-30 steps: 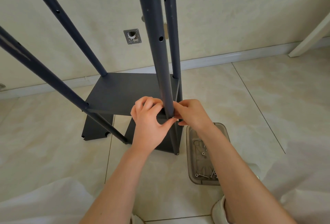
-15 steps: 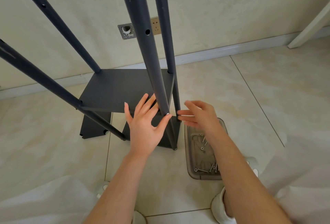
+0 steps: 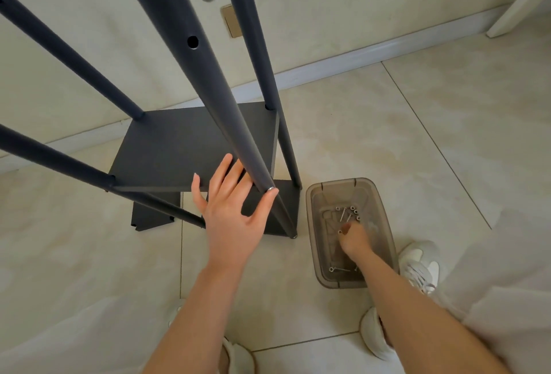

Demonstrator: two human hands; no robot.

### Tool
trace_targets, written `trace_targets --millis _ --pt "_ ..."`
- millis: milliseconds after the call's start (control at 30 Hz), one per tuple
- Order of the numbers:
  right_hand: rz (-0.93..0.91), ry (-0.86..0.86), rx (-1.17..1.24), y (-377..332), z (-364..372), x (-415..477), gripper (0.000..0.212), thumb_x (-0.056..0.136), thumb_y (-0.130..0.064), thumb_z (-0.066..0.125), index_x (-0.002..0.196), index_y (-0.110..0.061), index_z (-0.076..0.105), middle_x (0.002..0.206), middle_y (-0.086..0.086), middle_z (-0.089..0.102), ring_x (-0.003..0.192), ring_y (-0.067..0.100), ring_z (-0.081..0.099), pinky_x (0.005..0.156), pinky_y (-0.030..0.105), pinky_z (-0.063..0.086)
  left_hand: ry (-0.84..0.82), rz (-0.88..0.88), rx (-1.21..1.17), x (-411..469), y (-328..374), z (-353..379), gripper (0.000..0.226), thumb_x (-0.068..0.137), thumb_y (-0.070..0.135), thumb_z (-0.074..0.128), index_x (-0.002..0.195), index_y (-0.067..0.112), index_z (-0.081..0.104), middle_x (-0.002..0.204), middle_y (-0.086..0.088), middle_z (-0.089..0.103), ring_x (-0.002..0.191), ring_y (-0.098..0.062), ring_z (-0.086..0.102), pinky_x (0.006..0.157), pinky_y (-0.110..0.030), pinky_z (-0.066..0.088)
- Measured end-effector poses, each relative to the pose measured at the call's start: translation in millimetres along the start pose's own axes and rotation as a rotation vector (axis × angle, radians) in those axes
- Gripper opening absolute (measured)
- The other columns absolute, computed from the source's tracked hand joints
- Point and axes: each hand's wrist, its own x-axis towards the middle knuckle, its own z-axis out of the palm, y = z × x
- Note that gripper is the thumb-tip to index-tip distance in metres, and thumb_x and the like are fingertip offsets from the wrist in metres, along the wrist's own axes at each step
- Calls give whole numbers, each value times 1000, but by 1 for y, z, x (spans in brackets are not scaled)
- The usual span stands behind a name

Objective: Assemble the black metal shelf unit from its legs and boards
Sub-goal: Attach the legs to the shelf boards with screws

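Note:
The black shelf unit stands on the tiled floor with one board (image 3: 185,147) fixed between its four legs. A lower board (image 3: 152,212) shows beneath it. My left hand (image 3: 229,212) lies with straight fingers on the board's front edge, beside the near right leg (image 3: 208,75). Its thumb tip touches a silver screw head (image 3: 270,189) on that leg. My right hand (image 3: 351,239) reaches down into the clear plastic tray (image 3: 384,224), fingertips among loose screws (image 3: 347,214). The back of the hand hides whether it holds one.
The tray sits on the floor right of the shelf. My white shoes (image 3: 417,266) and white trouser legs are near the bottom. The wall with a socket plate (image 3: 231,21) and a baseboard (image 3: 357,60) runs close behind. A white frame (image 3: 518,0) leans at top right.
Both hands let go of the near right leg's joint. My left hand opened and stayed on the board edge. My right hand moved down right into the screw tray. The view tilted downward.

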Motion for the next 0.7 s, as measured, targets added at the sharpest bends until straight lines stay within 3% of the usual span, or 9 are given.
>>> trace_targets --millis 200,367,467,600,700 --pt "3 65 38 -7 15 9 26 96 -3 50 120 -7 61 128 15 54 100 27 57 80 28 40 5 11 14 1 -2 2 42 91 46 59 115 15 73 132 -1 66 134 -21 52 120 -58 15" --pt "-109 57 -168 6 19 14 30 95 -4 47 123 -5 55 128 18 49 113 34 51 85 32 41 -18 -1 10 0 -1 -1 43 91 46 59 117 14 73 133 -1 65 135 -21 50 121 -56 13" --pt "-110 122 -267 5 23 9 17 98 -6 47 112 -8 56 121 14 55 101 28 56 80 33 45 -37 -20 16 1 2 -2 45 91 47 58 118 13 72 133 -3 65 134 -22 51 121 -56 13" --pt "-181 155 -407 2 28 4 26 97 -9 55 123 -5 58 122 14 59 109 28 60 87 33 51 -51 -27 1 2 4 -5 46 90 47 58 118 14 73 133 -3 65 134 -23 51 121 -56 13" --pt "-146 131 -325 -8 28 5 19 101 -16 51 110 -5 62 107 13 65 90 24 61 74 31 50 -67 -41 -15 3 5 -7 45 90 48 58 117 16 73 134 0 64 136 -20 50 122 -55 12"
